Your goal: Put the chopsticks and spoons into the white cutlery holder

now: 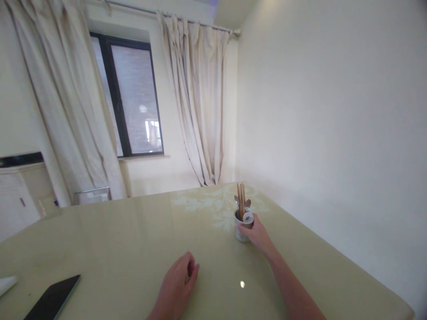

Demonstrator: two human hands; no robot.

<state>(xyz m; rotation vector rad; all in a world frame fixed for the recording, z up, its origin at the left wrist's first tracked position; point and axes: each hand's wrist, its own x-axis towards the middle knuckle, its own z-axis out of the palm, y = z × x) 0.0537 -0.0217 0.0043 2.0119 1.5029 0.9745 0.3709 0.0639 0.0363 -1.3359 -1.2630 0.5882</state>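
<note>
My right hand is closed around the side of a perforated metal utensil holder, its thumb across the front and the other fingers mostly hidden behind. Upright in the holder are several wooden chopsticks and metal spoons, one spoon on the right side. A small white round object with a dark mark sits at the rim, close to my fingers; its kind is unclear. My left hand rests near the table's front middle, fingers curled in loosely, with nothing visible in them.
The pale green glossy table meets the white wall along its right side. A dark flat device lies at the front left, with a white object beyond it at the edge of view. Curtains and a window stand behind.
</note>
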